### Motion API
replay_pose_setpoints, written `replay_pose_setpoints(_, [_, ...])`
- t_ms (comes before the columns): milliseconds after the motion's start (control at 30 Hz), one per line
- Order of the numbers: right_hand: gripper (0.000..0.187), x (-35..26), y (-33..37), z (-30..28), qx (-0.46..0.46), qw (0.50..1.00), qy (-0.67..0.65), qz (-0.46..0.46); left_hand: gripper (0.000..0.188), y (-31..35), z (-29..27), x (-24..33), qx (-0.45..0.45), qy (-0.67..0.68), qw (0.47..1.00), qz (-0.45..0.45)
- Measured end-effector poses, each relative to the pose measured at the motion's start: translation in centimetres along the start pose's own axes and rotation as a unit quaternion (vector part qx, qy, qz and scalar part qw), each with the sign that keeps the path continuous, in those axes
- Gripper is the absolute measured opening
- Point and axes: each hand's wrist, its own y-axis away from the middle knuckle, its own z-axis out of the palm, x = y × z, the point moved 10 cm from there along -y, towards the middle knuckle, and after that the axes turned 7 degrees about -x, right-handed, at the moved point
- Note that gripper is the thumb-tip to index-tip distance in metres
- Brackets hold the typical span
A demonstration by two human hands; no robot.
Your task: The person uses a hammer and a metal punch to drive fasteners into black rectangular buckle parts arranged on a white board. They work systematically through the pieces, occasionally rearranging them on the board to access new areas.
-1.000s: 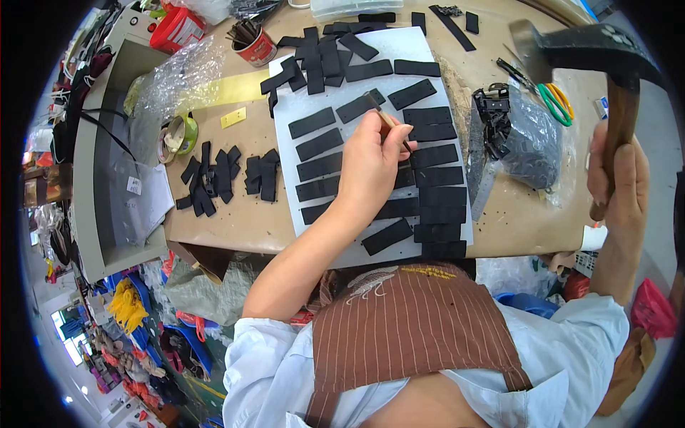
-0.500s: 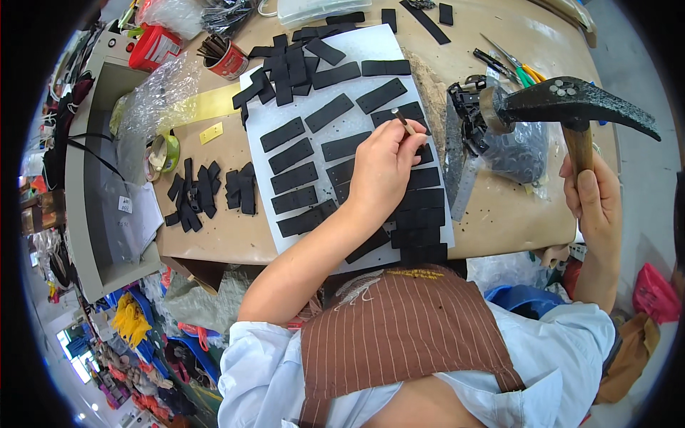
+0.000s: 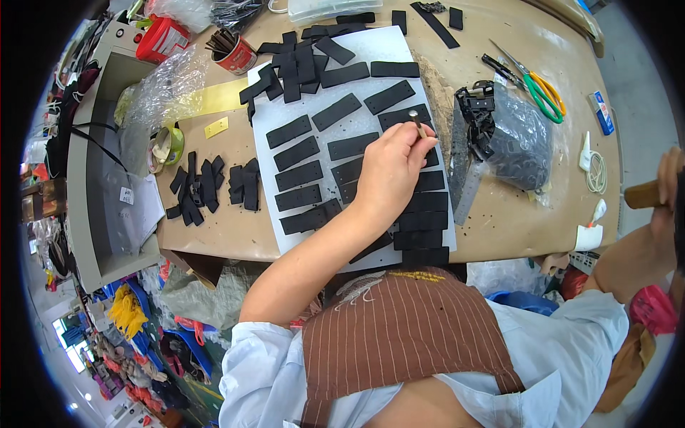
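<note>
My left hand (image 3: 394,162) is closed around a slim punch rod (image 3: 417,121) with a round metal end showing above the fingers. It rests over a black strip among the rows on a white board (image 3: 289,114); the rod's lower end is hidden by the fingers. Many of the black strips (image 3: 337,111) carry small holes near one end. At the far right rim of the view, my right hand (image 3: 668,177) grips a hammer by its wooden handle (image 3: 643,196); the hammer's head is out of sight.
Scissors (image 3: 546,100) and a clear bag (image 3: 521,150) lie right of the board, beside black clips (image 3: 477,110) and a metal ruler (image 3: 467,192). A red can of rods (image 3: 239,57), green tape (image 3: 168,148) and piled strips (image 3: 194,191) are to the left.
My right hand has swung the hammer outward to the right rim, away from the board, uncovering the scissors and a white cable. My left hand still holds the punch rod, now more upright.
</note>
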Motion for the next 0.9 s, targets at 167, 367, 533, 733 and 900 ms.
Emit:
replay_pose_setpoints(167, [0.023,5.3,2.1,13.4,-0.238,0.916,0.322,0.026,0.011,1.1,1.7,2.9,-0.005,-0.287,0.95,0.121])
replay_pose_setpoints(367, [0.035,5.1,3.8,10.5,-0.159,0.972,0.085,0.153,0.011,-0.3,0.3,-0.3,0.015,-0.006,1.0,0.012])
replay_pose_setpoints(533, [0.038,5.5,4.5,7.3,-0.096,0.97,0.176,0.136,0.011,-0.2,0.6,-0.3,-0.017,-0.016,1.0,0.01])
replay_pose_setpoints(733, [0.034,-1.4,1.2,2.6,-0.015,0.997,0.07,-0.005,0.008,0.2,0.5,0.3,-0.011,-0.072,0.995,0.063])
replay_pose_setpoints(900, [0.031,5.3,3.3,12.6,-0.265,0.892,0.366,0.026,0.013,1.4,1.7,3.1,0.007,-0.227,0.963,0.145])
